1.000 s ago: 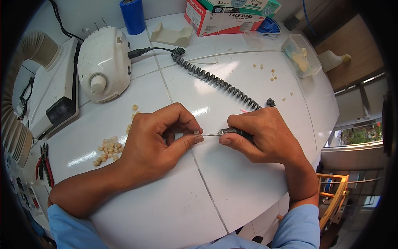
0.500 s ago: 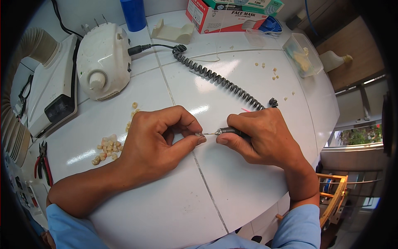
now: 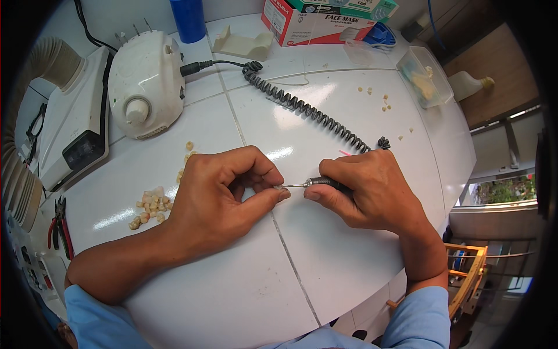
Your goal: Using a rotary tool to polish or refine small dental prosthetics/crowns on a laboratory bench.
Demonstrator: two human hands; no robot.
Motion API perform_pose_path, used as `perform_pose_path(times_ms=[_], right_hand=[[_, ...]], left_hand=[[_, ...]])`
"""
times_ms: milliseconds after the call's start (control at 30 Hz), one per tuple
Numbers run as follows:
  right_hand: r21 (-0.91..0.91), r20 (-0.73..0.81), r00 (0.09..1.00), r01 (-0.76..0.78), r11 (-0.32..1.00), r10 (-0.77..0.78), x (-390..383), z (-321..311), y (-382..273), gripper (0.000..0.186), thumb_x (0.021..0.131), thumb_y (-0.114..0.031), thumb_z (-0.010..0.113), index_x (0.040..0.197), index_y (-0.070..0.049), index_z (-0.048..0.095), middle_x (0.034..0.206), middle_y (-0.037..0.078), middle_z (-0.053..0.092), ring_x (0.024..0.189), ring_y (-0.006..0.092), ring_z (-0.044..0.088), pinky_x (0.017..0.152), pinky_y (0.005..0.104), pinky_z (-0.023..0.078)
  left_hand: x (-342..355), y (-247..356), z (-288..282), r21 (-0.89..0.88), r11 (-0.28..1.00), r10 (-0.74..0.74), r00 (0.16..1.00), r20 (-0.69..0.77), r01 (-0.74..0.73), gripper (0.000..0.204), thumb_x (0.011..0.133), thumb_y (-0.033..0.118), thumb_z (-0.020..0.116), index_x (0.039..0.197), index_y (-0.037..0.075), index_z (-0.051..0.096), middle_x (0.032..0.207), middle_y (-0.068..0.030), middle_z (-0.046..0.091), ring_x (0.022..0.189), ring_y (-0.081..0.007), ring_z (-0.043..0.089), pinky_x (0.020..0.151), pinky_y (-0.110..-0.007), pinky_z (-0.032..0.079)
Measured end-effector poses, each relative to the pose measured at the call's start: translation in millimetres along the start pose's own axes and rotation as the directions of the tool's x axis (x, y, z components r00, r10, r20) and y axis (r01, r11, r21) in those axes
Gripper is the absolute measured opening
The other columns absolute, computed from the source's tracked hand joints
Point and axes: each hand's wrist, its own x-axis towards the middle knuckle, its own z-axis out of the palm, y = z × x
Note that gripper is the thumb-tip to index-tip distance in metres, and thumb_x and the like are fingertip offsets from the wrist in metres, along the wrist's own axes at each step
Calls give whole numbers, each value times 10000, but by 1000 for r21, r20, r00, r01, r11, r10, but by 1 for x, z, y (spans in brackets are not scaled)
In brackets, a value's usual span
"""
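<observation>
Between the thumb and fingertips of my left hand is pinched a small pale dental crown, mostly covered by the fingers. My right hand grips a dark rotary handpiece like a pen. Its thin metal bur points left, with the tip at the crown; exact contact is too small to make out. From behind the right hand a coiled black cord runs to the white micromotor control box. Left of my left hand lies a pile of cream-coloured crowns, with several more beyond the wrist.
Red-handled pliers lie at the left by a white machine with a ribbed hose. A cream stand, blue cylinder and face mask box line the back. Loose pieces and a clear tub sit at right.
Almost nothing differs. Both hands keep the same grip and place, with only a very slight shift of the handpiece and fingers.
</observation>
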Motion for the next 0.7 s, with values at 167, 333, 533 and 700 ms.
perform_pose_path(times_ms=[167, 333, 533, 700], right_hand=[[-6, -6, 1000, 16, 1000, -16, 0, 1, 1, 526, 1052, -543, 706, 800, -82, 725, 572, 129, 600, 508, 343, 617, 525, 455, 461], [-14, -1, 1000, 13, 1000, -13, 0, 2, 0, 524, 1051, -544, 704, 798, -86, 722, 570, 127, 598, 514, 346, 620, 526, 460, 457], [-5, -7, 1000, 13, 1000, -13, 0, 0, 0, 415, 1000, -403, 798, 775, -72, 686, 573, 129, 564, 528, 358, 590, 549, 430, 461], [-19, 8, 1000, 16, 1000, -15, 0, 1, 0, 529, 1048, -550, 707, 789, -89, 720, 574, 123, 602, 515, 343, 622, 525, 460, 456]], left_hand=[[0, 1, 1, -1, 1000, -4, 1000, -8, 4, 152, 921, 92, 891, 950, 23, 759, 820, 41, 724, 612, 14, 456, 539, -213, 324], [0, 0, 2, 2, 1000, 5, 1000, -20, -5, 158, 912, 101, 898, 943, 19, 766, 800, 43, 715, 604, 10, 450, 532, -220, 316], [1, -2, 2, 13, 999, 37, 999, -29, -36, 167, 902, 113, 901, 926, 17, 767, 774, 37, 707, 591, 4, 455, 523, -229, 318], [1, -2, 2, 20, 999, 38, 999, -34, -37, 159, 901, 103, 896, 919, 17, 763, 765, 36, 705, 583, 3, 459, 521, -231, 318]])
